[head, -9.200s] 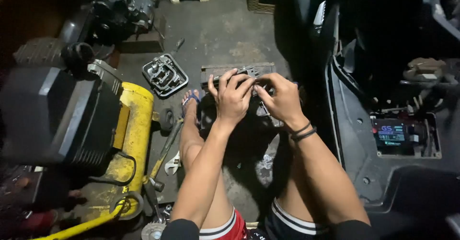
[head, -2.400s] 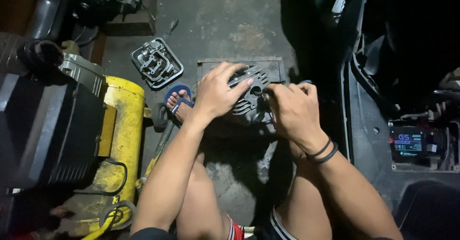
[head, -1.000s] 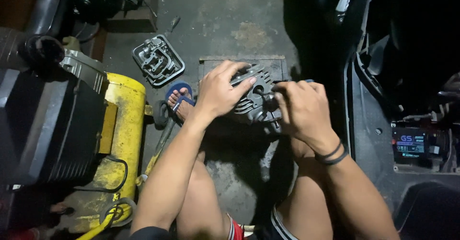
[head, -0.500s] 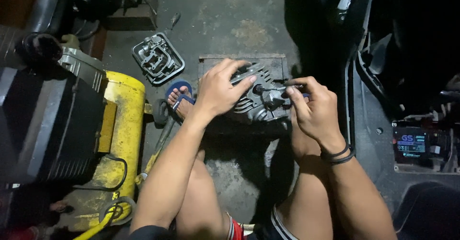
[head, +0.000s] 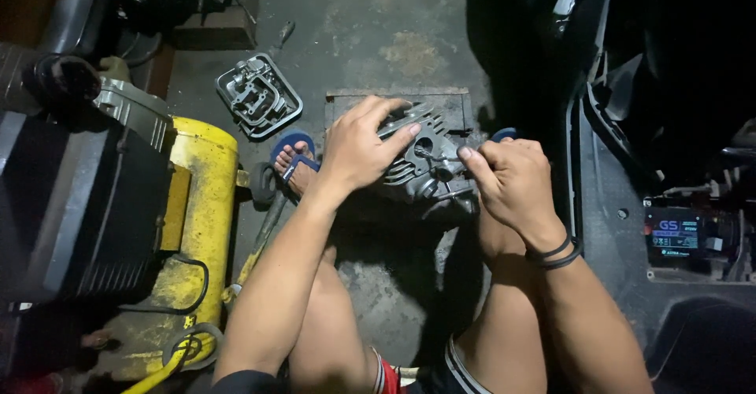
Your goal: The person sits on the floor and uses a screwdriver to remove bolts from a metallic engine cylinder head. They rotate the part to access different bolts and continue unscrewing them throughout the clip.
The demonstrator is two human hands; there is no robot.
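cylinder head (head: 421, 166): grey, finned, grimy | left hand (head: 358, 146) fingers grasping it | right hand (head: 512, 181) fingers clenched

Finned engine part (head: 421, 170) half hidden under left hand (head: 358, 146), scooter body (head: 669, 126) lost in darkness, cut off right

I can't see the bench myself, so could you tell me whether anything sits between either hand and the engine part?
Nothing visible does. The left hand lies on top of the finned engine part, and the right hand touches its right side.
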